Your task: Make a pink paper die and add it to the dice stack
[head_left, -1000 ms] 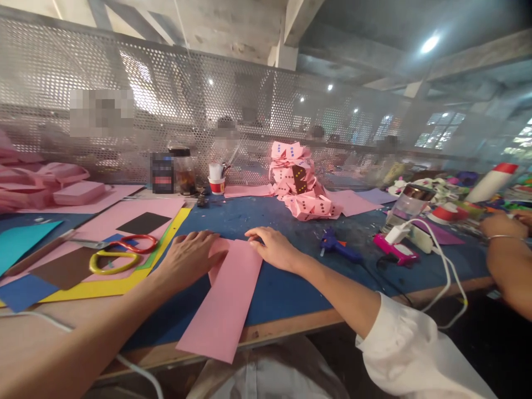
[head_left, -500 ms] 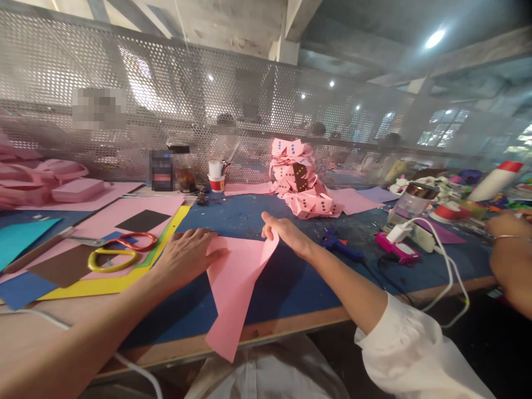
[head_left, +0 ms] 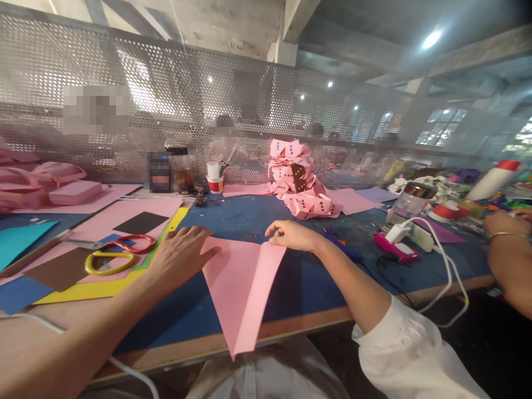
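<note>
A sheet of pink paper (head_left: 230, 280) lies in front of me, its narrow lower end reaching past the table's front edge. A lengthwise crease sets off a strip along its right side. At the top left corner, my left hand (head_left: 178, 255) holds the sheet, thumb on top and fingers stretched forward. My right hand (head_left: 293, 235) pinches its top edge near the right corner. Left of my left hand lie scissors (head_left: 110, 263) with red and yellow handles, on layered coloured sheets. Beyond my right hand stands a pile of folded pink paper pieces (head_left: 293, 177) with printed dots.
A blue glue gun (head_left: 343, 244) and a pink power adapter (head_left: 397, 247) with a white cable lie to the right. Behind stand a lidded jar (head_left: 183, 172) and a red-and-white cup (head_left: 215, 180). Another person's arm (head_left: 509, 244) is at far right. Perforated metal panels (head_left: 249, 100) line the back.
The right part of the sheet, curled up in my right hand before, now lies flatter with a visible crease. The lower end has swung right. My right hand has shifted slightly right and down.
</note>
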### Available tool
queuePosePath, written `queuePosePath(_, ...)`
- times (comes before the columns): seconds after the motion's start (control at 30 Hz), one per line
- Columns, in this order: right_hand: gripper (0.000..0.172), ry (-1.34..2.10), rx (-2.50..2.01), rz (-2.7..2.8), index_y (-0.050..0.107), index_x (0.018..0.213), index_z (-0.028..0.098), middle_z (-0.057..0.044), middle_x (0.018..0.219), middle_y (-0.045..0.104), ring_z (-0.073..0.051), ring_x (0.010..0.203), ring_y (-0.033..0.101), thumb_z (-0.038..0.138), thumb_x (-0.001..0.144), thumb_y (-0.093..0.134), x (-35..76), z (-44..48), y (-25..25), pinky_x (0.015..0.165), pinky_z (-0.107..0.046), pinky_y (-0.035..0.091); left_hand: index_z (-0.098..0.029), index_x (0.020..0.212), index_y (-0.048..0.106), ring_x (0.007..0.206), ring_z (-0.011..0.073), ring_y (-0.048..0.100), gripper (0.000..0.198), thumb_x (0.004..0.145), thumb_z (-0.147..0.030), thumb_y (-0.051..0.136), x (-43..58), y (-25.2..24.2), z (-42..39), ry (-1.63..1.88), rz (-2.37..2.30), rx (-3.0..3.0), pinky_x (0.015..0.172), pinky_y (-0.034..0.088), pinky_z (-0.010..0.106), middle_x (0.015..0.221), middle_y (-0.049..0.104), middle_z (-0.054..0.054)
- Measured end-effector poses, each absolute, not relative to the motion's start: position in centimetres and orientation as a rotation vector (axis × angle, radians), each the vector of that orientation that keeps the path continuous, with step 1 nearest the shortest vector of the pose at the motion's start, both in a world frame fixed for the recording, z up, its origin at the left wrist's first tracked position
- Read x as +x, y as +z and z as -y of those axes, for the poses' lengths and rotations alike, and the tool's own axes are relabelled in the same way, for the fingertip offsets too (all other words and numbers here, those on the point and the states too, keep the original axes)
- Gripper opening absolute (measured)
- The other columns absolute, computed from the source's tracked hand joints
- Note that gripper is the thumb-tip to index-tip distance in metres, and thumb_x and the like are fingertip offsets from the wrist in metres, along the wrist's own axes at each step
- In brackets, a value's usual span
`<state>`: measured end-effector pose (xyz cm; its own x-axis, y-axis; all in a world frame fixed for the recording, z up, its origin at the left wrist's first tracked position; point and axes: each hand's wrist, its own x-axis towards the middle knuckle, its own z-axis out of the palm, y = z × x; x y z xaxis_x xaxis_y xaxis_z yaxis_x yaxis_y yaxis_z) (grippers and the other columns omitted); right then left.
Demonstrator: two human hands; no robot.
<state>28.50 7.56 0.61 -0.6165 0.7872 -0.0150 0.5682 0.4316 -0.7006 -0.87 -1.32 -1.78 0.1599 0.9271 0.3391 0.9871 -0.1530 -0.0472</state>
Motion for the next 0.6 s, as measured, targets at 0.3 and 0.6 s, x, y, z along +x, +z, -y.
queuePosePath(0.3, 0.018, 0.724, -1.300, 2.296, 0.069, 0.099, 0.018, 0.000, 0.083, 0.072, -0.012, 0.070, 0.063, 0.017, 0.084, 0.060, 27.5, -8.0, -0.1, 0.062, -0.022, 0.041, -0.028, 0.143, 0.051, 0.137, 0.0280, 0.049, 0.055, 0.098, -0.058, 0.043, 1.0, -3.1, 1.2, -0.410, 1.528, -2.675, 0.113, 0.038, 0.045, 0.151, 0.052, 0.010)
queuePosePath(0.6, 0.016, 0.546, -1.396, 2.291, 0.069, 0.098, 0.023, 0.000, 0.091, 0.075, -0.016, 0.082, 0.067, 0.023, 0.085, 0.061, 26.9, -8.1, -0.9, 0.069, -0.023, 0.043, -0.025, 0.140, 0.052, 0.132, 0.0278, 0.052, 0.045, 0.100, -0.042, 0.047, 1.3, -2.8, 1.2, -0.531, 1.501, -2.643, 0.110, 0.042, 0.046, 0.146, 0.056, 0.009)
